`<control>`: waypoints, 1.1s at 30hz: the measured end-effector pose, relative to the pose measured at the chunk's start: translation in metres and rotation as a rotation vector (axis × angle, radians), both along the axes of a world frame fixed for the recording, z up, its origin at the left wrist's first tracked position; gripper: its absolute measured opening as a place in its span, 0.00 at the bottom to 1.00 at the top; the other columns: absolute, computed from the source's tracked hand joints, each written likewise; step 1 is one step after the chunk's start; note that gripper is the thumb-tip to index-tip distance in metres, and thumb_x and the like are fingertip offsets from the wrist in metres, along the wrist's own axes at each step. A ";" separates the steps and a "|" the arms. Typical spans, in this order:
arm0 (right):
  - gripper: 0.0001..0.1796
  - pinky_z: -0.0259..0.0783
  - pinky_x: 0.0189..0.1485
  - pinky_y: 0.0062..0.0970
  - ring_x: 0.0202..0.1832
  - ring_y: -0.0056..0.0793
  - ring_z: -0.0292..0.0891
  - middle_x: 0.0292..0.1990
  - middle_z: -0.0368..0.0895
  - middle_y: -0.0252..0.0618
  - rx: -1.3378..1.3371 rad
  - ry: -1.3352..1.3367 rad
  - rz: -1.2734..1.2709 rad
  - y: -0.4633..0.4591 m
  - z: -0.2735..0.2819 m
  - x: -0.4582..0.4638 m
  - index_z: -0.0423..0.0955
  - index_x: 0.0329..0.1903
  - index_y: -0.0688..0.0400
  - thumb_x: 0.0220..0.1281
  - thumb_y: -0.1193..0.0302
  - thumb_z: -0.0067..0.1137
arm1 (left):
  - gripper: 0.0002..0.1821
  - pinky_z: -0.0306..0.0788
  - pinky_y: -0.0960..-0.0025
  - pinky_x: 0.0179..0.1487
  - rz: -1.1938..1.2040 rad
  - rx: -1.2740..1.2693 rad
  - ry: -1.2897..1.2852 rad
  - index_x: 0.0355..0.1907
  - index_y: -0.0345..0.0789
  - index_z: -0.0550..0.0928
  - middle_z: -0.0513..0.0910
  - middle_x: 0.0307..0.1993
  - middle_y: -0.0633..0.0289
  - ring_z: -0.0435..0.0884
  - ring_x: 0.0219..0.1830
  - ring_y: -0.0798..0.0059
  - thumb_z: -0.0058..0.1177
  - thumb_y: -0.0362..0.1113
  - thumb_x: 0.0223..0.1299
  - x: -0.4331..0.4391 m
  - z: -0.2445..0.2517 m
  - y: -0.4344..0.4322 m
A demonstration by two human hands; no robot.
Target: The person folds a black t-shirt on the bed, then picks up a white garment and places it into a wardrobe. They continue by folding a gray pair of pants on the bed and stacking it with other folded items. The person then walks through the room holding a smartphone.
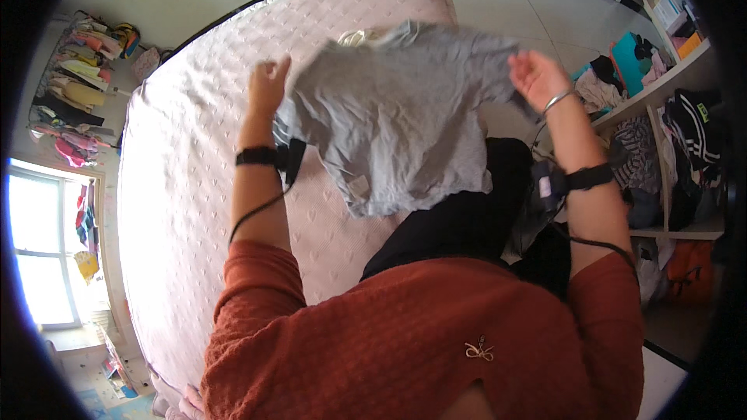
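A grey short-sleeved shirt point(397, 122) is spread out before me, partly over the bed and partly over my black-trousered leg point(449, 227). It is creased, with its neckline away from me, and its upper edge is blurred. My left hand point(269, 84) is beside the shirt's left sleeve, fingers curled and the thumb apart, with no cloth visible between them. At the other sleeve, my right hand point(540, 79) has its fingertips at the cloth's edge; whether they pinch it is unclear. A pale cord-like item point(357, 38) shows behind the shirt's collar.
The pink quilted mattress point(192, 186) lies under and left of the shirt. Shelves point(659, 87) with folded clothes and a teal box point(630, 61) stand at the right. Clothes hang on a wall rack point(76, 87) at the far left, above a window point(44, 245).
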State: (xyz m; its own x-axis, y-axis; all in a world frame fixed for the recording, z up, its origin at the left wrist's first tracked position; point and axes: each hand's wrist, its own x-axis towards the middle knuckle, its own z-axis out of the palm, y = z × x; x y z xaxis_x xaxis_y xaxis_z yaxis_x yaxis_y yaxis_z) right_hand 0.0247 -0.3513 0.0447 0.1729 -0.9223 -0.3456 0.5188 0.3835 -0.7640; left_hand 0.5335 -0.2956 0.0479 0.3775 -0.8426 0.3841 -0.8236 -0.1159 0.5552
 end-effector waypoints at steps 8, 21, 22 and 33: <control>0.16 0.72 0.44 0.30 0.39 0.23 0.79 0.37 0.81 0.35 0.193 0.715 0.023 0.028 -0.102 0.002 0.76 0.42 0.59 0.59 0.60 0.62 | 0.33 0.65 0.55 0.62 0.302 0.442 0.030 0.53 0.32 0.76 0.77 0.50 0.43 0.72 0.57 0.48 0.64 0.52 0.50 0.039 -0.153 0.120; 0.35 0.74 0.50 0.42 0.51 0.41 0.78 0.55 0.77 0.47 0.485 0.583 0.356 -0.015 -0.169 0.054 0.66 0.65 0.59 0.66 0.45 0.48 | 0.37 0.73 0.60 0.53 0.648 0.486 0.403 0.49 0.25 0.79 0.83 0.42 0.46 0.81 0.44 0.50 0.70 0.52 0.42 0.082 -0.183 0.181; 0.36 0.74 0.54 0.44 0.55 0.43 0.77 0.58 0.76 0.47 0.489 0.533 0.358 -0.017 -0.177 0.056 0.64 0.66 0.59 0.66 0.45 0.48 | 0.22 0.77 0.59 0.43 0.627 0.301 0.708 0.39 0.26 0.81 0.83 0.36 0.51 0.82 0.37 0.57 0.69 0.41 0.47 0.082 -0.181 0.180; 0.20 0.78 0.52 0.46 0.51 0.44 0.76 0.48 0.76 0.47 0.743 -0.144 -0.753 -0.033 -0.216 0.026 0.68 0.54 0.63 0.60 0.73 0.60 | 0.15 0.75 0.69 0.50 -0.157 -0.589 0.938 0.49 0.32 0.71 0.79 0.45 0.58 0.79 0.45 0.72 0.53 0.21 0.61 -0.036 -0.013 0.092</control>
State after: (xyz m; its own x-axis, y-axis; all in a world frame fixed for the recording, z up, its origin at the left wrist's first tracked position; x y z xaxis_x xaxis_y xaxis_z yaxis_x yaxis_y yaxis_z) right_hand 0.0505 -0.3843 -0.1711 -0.2698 -0.3753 -0.8867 0.8831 0.2706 -0.3833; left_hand 0.4971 -0.2036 0.0350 0.6326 -0.6866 0.3582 -0.0324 0.4387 0.8981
